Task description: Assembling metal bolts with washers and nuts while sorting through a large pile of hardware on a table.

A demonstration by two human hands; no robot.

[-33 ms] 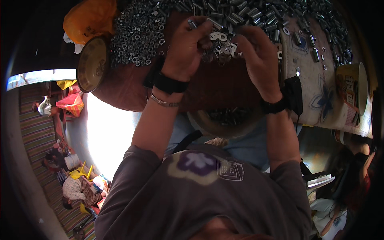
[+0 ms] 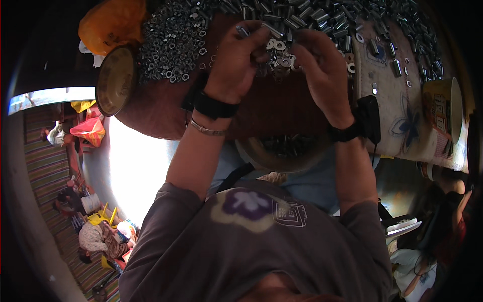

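Observation:
My left hand (image 2: 236,60) is closed around a short shiny metal sleeve (image 2: 243,31), whose end pokes out between the fingers. Another metal sleeve (image 2: 273,31) shows at the thumb tip; whether it is gripped cannot be told. A small heap of flat washers (image 2: 282,61) lies between the two hands on the reddish-brown table cover (image 2: 282,105). Over the right side of that heap, my right hand (image 2: 324,65) is closed with bent fingers. Its fingertips are dark and partly hidden, so anything they pinch cannot be made out.
Hex nuts (image 2: 173,48) are piled at the left and metal sleeves (image 2: 322,17) along the back. A round tin (image 2: 116,80) and an orange bag (image 2: 113,25) stand far left. A yellow tub (image 2: 441,108) sits right. Below the table edge is a bowl of metal parts (image 2: 256,163).
The fingers of my right hand have shifted very slightly away from me and to the left. My left hand stays almost where it was, with the sleeve still in it.

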